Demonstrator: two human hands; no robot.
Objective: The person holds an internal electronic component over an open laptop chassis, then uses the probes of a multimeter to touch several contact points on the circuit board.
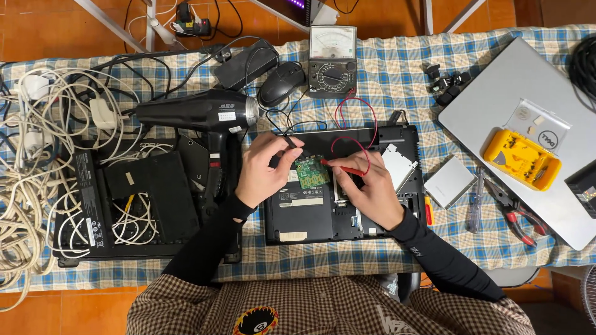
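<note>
- My left hand has its fingers closed around a thin black probe, tip down at the upper left corner of the small green circuit board.
- My right hand pinches a slim red probe between closed fingers, its point touching the right edge of the same board.
- The green board sits in the opened underside of a black laptop, which lies at the middle of the counter, near its front edge, on a blue and cream checked cloth.
- Red and black leads run from the probes toward a grey analogue multimeter at the back edge.
- A black hair dryer lies just left of my left hand, with a black computer mouse behind it.
- A tangle of white cables fills the left end of the counter.
- Right of the laptop lie a flat silver drive, a clear-handled screwdriver and red-handled pliers.
- A closed silver laptop at the right end carries a yellow parts tray.
</note>
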